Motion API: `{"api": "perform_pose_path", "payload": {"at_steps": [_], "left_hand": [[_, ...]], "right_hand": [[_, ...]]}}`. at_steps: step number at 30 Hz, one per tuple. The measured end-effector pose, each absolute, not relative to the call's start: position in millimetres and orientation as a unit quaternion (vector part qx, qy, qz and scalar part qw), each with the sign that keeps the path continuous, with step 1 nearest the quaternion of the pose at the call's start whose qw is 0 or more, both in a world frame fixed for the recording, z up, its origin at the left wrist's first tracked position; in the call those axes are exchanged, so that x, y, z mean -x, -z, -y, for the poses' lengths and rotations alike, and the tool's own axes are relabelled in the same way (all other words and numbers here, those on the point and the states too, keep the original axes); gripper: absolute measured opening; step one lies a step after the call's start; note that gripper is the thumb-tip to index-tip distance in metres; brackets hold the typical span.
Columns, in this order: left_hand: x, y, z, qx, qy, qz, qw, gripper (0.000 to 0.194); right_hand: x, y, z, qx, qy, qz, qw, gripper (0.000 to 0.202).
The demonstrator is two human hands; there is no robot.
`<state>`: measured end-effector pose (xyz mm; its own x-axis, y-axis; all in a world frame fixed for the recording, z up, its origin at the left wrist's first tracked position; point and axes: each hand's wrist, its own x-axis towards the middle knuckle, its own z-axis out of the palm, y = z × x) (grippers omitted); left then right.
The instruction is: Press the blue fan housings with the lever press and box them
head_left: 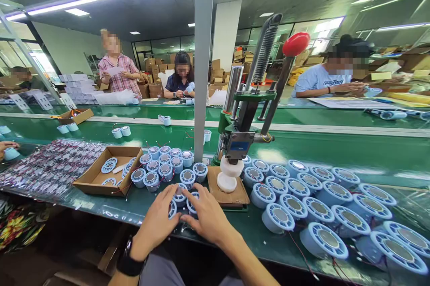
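Near the bench's front edge, my left hand (157,218) and my right hand (208,215) curve around a small group of light-blue round housings (179,193). Thumbs nearly meet in front of them. Fingers of both hands are apart and rest on or beside the housings; neither hand wraps round one. Parts of the group are hidden under the fingers. More blue housings (165,170) with grey discs and red wires stand just behind. Right of my hands is a hand press (240,142) with a red knob (296,44) and white round pads (226,182) above a brown board (215,183).
An open cardboard box (101,188) with blue rings lies left, beside many wired parts (50,165). Several rows of housings (317,210) fill the right side. A grey post (203,53) rises behind the bench. Other people (119,71) work across the green line (161,136).
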<state>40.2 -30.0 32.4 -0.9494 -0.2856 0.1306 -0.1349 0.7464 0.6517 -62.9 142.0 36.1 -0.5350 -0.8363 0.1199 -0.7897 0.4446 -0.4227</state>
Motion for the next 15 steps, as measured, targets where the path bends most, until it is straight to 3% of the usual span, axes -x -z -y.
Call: {"api": "perform_pose_path", "payload": {"at_steps": [6,10,15], "left_hand": [[-37,-19,11,-0.139,0.472,0.852,0.178,0.053],[-29,-8,-1,-0.202,0.532,0.786,0.241,0.052],[-30,-1,-9,-0.202,0.586,0.757,0.209,0.056]], "right_hand": [[67,-48,-137,0.541,0.153,-0.822,0.096,0.104],[62,-57,-129,0.537,0.124,-0.829,0.088,0.101],[58,-55,-133,0.550,0.098,-0.825,0.081,0.094]]}}
